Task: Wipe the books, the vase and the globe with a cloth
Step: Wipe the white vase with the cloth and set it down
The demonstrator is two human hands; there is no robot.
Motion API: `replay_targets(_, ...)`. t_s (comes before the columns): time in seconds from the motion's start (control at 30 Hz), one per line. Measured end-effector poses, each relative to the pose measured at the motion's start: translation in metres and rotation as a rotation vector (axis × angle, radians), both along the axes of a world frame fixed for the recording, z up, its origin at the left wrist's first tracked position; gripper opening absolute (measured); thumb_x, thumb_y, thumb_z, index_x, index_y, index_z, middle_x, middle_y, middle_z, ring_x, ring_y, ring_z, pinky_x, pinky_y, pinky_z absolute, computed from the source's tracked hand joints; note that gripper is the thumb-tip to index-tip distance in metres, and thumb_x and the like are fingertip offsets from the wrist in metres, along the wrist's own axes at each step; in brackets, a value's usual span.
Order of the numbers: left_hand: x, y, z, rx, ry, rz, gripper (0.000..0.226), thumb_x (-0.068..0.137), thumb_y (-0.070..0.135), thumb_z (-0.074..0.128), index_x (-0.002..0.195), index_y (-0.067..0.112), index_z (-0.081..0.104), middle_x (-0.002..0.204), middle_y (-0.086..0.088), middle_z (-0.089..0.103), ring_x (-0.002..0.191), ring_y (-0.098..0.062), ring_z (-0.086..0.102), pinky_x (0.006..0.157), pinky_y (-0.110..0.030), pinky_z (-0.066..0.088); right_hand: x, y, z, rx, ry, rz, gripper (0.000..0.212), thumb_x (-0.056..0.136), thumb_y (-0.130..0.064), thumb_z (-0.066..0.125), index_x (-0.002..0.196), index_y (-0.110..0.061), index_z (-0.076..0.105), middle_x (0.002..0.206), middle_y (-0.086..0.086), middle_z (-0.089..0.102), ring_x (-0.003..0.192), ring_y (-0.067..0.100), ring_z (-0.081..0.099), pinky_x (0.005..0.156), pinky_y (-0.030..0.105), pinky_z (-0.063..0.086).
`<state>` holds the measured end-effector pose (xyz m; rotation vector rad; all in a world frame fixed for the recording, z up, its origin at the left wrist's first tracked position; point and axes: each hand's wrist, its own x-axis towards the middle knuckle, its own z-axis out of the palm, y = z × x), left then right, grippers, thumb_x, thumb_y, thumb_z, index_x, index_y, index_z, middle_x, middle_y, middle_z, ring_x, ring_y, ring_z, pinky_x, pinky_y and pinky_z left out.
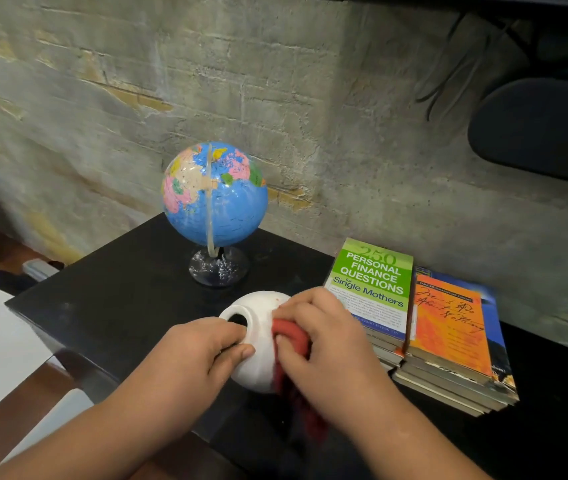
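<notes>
Left edge: a black table (119, 299) carried everything, so we had the whole job within one reach.

Left hand (199, 351), near-left of centre: fingers and thumb curled round the neck of the vase (261, 308), clamped just below the mouth. We judged this the anchor grip. It held the vase tipped, mouth toward the left, so the round belly faced the other hand.

Globe (215, 194), far and slightly right of that hand: upright on its dark stand, apart from both hands, untouched. It stood back by the wall, out of the way of the wiping.

Vase: white, near centre, between the two hands. We could not tell whether its base rested on the table or hung just clear.

Cloth (291, 336): red, bunched against the vase's right flank, a tail hanging down on the near side.

Right hand (324, 341): fingers closed on the cloth, pressing it to the vase. We read this as the vase wipe in progress.

Books (448, 334), right: two flat stacks side by side, just beside the right hand, covers up and easy to wipe.
</notes>
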<state>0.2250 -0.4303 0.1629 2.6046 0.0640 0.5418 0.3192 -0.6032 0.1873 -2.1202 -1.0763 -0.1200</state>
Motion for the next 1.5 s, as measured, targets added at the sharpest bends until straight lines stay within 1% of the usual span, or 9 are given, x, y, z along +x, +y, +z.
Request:
replay_targets(0.23, 0.001, 0.0, 0.002, 0.007, 0.025, -0.05, 0.047, 0.082, 0.061, 0.032, 0.07, 0.02, 0.052, 0.065, 0.008, 0.047, 0.067, -0.009, 0.049, 0.058, -0.021, 0.037, -0.012, 0.005, 0.005, -0.085, -0.044, 0.076, 0.02, 0.082, -0.027, 0.06, 0.102, -0.027, 0.066, 0.105, -0.016, 0.049, 0.102, 0.007, 0.051, 0.086, 0.028, 0.049)
replay_targets(0.37, -0.001, 0.0, 0.002, 0.011, 0.038, -0.049, 0.048, 0.081, 0.063, 0.027, 0.069, 0.021, 0.045, 0.066, 0.009, 0.044, 0.068, -0.01, 0.048, 0.058, -0.02, 0.035, 0.001, 0.004, 0.008, -0.055, 0.006, -0.073, 0.031, 0.08, -0.031, 0.054, 0.109, -0.029, 0.065, 0.107, -0.016, 0.051, 0.104, 0.004, 0.05, 0.095, 0.025, 0.045)
replay_targets(0.47, 0.001, -0.001, 0.003, -0.001, 0.051, -0.057, 0.048, 0.081, 0.064, 0.025, 0.071, 0.023, 0.048, 0.069, 0.01, 0.047, 0.071, -0.008, 0.05, 0.06, -0.02, 0.037, -0.007, 0.004, 0.013, -0.104, 0.04, 0.007, 0.062, 0.084, -0.025, 0.061, 0.14, -0.04, 0.038, 0.116, -0.019, 0.046, 0.113, 0.0, 0.042, 0.097, 0.011, 0.034)
replay_targets(0.63, 0.004, -0.001, 0.006, 0.01, 0.05, -0.072, 0.053, 0.08, 0.064, 0.023, 0.079, 0.024, 0.058, 0.073, 0.011, 0.051, 0.074, -0.006, 0.052, 0.064, -0.023, 0.042, -0.003, 0.013, 0.021, -0.091, 0.056, 0.037, 0.081, 0.084, -0.024, 0.064, 0.143, -0.051, 0.016, 0.119, -0.016, 0.051, 0.112, 0.001, 0.045, 0.099, 0.024, 0.04)
replay_targets(0.87, 0.006, 0.006, 0.003, -0.003, 0.036, -0.071, 0.042, 0.083, 0.059, 0.032, 0.071, 0.024, 0.052, 0.067, 0.012, 0.047, 0.068, -0.005, 0.05, 0.058, -0.019, 0.038, -0.007, 0.011, 0.019, -0.136, 0.017, 0.082, 0.063, 0.085, -0.025, 0.063, 0.138, -0.043, 0.034, 0.11, -0.027, 0.039, 0.112, -0.004, 0.038, 0.09, 0.005, 0.029)
replay_targets(1.07, 0.0, 0.005, 0.008, -0.095, 0.042, 0.009, 0.03, 0.08, 0.051, 0.049, 0.069, 0.023, 0.051, 0.07, 0.012, 0.052, 0.065, -0.003, 0.05, 0.059, -0.011, 0.036, 0.01, 0.008, -0.001, 0.007, 0.038, -0.027, 0.022, 0.073, -0.021, 0.063, 0.093, -0.031, 0.061, 0.096, -0.016, 0.056, 0.093, -0.001, 0.052, 0.078, 0.007, 0.038)
replay_targets(1.23, -0.006, 0.016, 0.003, -0.175, 0.12, 0.095, 0.029, 0.084, 0.041, 0.06, 0.064, 0.024, 0.047, 0.055, 0.018, 0.05, 0.056, -0.005, 0.046, 0.054, -0.015, 0.035, 0.007, -0.007, -0.048, 0.225, 0.18, -0.116, 0.024, 0.07, -0.021, 0.069, 0.091, -0.032, 0.067, 0.106, -0.022, 0.051, 0.107, 0.002, 0.055, 0.091, 0.01, 0.04)
replay_targets(1.4, -0.008, 0.02, -0.008, -0.153, 0.194, 0.172, 0.032, 0.088, 0.025, 0.065, 0.064, 0.023, 0.046, 0.072, 0.02, 0.056, 0.067, -0.007, 0.049, 0.054, -0.02, 0.034, -0.012, -0.01, -0.065, 0.238, 0.142, 0.07, 0.031, 0.075, -0.023, 0.074, 0.103, -0.033, 0.067, 0.117, -0.019, 0.047, 0.116, 0.007, 0.054, 0.096, 0.01, 0.04)
replay_targets(1.5, -0.01, 0.022, -0.009, -0.184, 0.214, 0.184, 0.028, 0.089, 0.024, 0.064, 0.066, 0.021, 0.048, 0.076, 0.015, 0.057, 0.068, -0.011, 0.05, 0.055, -0.023, 0.034, -0.004, -0.018, -0.077, 0.359, 0.254, -0.086, 0.033, 0.072, -0.02, 0.074, 0.097, -0.041, 0.072, 0.114, -0.019, 0.051, 0.116, 0.008, 0.055, 0.097, 0.01, 0.041)
